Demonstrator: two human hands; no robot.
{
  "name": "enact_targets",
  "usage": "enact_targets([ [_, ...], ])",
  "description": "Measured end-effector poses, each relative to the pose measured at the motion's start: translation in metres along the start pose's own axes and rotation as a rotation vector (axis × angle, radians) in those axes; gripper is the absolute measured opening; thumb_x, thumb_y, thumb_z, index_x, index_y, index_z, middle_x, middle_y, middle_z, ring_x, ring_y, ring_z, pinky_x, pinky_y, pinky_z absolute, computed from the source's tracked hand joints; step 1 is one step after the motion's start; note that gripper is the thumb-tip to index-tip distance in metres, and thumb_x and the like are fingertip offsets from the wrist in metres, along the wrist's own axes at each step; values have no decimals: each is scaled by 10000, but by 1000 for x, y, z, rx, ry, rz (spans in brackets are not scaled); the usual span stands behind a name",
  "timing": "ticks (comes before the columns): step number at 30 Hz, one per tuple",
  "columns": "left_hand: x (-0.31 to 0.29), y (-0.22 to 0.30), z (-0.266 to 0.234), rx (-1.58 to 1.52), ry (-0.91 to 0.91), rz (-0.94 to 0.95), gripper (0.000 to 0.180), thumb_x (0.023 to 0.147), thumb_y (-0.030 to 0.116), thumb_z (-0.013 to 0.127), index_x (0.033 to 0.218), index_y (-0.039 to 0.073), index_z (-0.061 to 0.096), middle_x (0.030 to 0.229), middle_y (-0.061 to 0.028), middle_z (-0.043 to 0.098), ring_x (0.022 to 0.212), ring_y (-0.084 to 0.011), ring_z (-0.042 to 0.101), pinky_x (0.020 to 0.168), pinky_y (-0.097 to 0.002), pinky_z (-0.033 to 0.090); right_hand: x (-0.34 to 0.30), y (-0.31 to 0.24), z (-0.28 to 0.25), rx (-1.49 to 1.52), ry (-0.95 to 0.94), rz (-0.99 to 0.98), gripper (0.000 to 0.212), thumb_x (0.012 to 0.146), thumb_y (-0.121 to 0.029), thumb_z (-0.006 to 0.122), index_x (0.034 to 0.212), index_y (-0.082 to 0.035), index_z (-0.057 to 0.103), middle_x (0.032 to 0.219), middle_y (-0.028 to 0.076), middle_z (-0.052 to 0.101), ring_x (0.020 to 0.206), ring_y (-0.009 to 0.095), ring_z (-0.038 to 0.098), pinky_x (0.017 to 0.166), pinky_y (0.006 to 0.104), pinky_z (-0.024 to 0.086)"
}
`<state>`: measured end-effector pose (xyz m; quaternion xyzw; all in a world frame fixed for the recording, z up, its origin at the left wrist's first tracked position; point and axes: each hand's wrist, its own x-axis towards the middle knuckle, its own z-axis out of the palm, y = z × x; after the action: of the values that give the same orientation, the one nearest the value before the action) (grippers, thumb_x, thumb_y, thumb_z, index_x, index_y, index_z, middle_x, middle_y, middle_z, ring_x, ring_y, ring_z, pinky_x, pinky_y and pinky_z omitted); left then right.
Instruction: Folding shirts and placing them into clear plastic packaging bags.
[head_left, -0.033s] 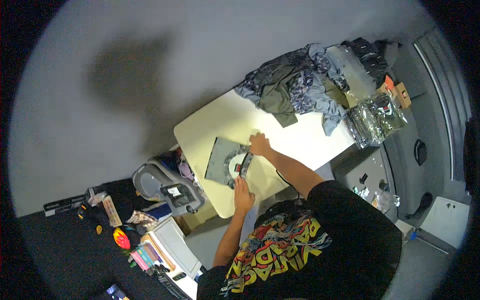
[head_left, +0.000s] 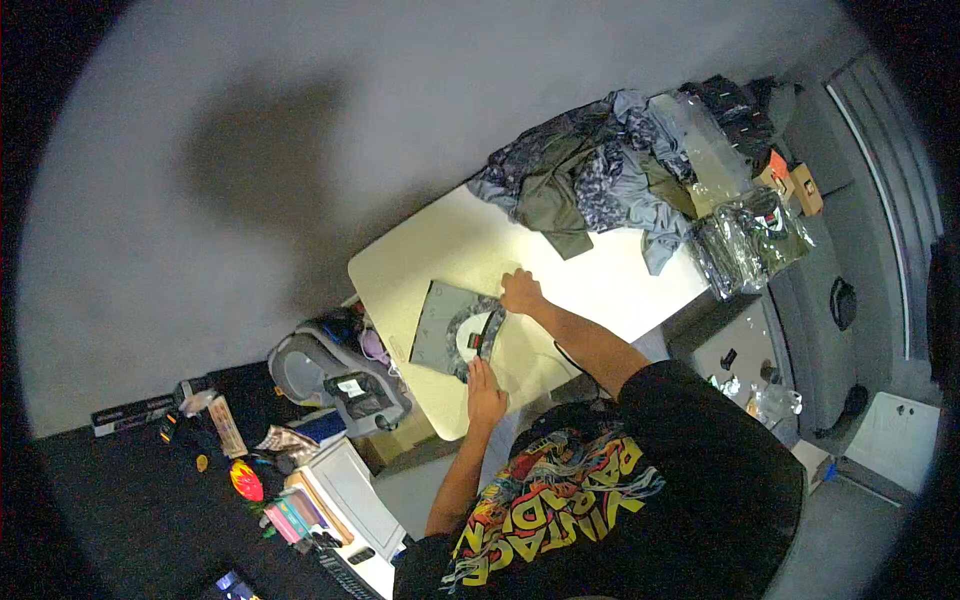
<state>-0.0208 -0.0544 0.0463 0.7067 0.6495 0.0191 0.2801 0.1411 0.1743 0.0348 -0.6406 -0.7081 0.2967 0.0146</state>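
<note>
With the clock face centred on the shirt and twelve at the top of the picture, the folded grey shirt (head_left: 432,335) lies flat on the pale table (head_left: 400,258), toward the table's eight o'clock end. Its patterned collar (head_left: 461,322) faces about three o'clock and frames a white patch with a small dark label (head_left: 473,341).

The right hand (head_left: 522,292) sits at two o'clock, its fingers curled at the shirt's upper corner; whether they pinch the cloth, I cannot tell. The left hand (head_left: 487,400) is at five o'clock, palm down, fingers stretched out and close together, tips at the shirt's lower edge; whether it grips any cloth, I cannot tell either.

Toward one o'clock a heap of clothes (head_left: 555,205) in grey, olive and camouflage spreads over the table. Shiny clear-wrapped packs (head_left: 745,245) lie between two and three o'clock, near the table's far end, with small brown boxes (head_left: 804,188) just beyond them. A grey seat (head_left: 300,365) stands at eight o'clock, off the table, and a dark keyboard (head_left: 345,575) lies around seven.
</note>
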Motion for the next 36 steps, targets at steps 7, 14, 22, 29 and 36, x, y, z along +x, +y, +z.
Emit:
enact_targets([
  [7, -21, 48, -1, -77, 89, -29, 777, 825, 143, 572, 1497, -58, 237, 1565, -277, 206, 1461, -420, 190, 1191, -478, 183, 31, 119, -217, -51, -276, -146, 451, 829, -385, 573, 831, 40, 725, 934, 248, 704, 867, 396, 697, 809, 470, 552],
  [14, -72, 117, 104, -508, 574, -468, 645, 774, 159, 586, 1371, -59, 475, 1423, -292, 458, 1326, -438, 439, 1104, -437, 361, 134, 415, -380, -39, 324, 451, 385, 865, -329, 572, 1038, -12, 703, 1091, 237, 679, 1016, 406, 662, 891, 461, 533],
  [22, -177, 193, 162, -148, 358, -739, 604, 732, 113, 604, 1322, -1, 541, 1358, -277, 528, 1035, -442, 632, 862, -456, 524, 199, 466, -354, -61, 236, 504, 392, 869, -304, 637, 1157, -39, 644, 1191, 207, 653, 1081, 363, 650, 913, 459, 527],
  [29, -63, 250, 51, -348, 724, -743, 578, 793, 55, 571, 1351, -72, 494, 783, -228, 695, 523, -268, 567, 508, -436, 444, 164, 482, -437, -106, 603, 432, 256, 846, -289, 698, 945, -58, 746, 924, 144, 735, 914, 306, 717, 753, 440, 582],
  [36, 135, 284, -49, -1121, 629, -191, 608, 877, -47, 580, 1451, -17, 381, 1401, -190, 523, 1295, -271, 516, 1020, -361, 458, -40, 212, -478, 1063, 516, -83, 253, 891, -306, 727, 871, -54, 709, 780, 20, 708, 631, 67, 620, 482, 237, 516],
])
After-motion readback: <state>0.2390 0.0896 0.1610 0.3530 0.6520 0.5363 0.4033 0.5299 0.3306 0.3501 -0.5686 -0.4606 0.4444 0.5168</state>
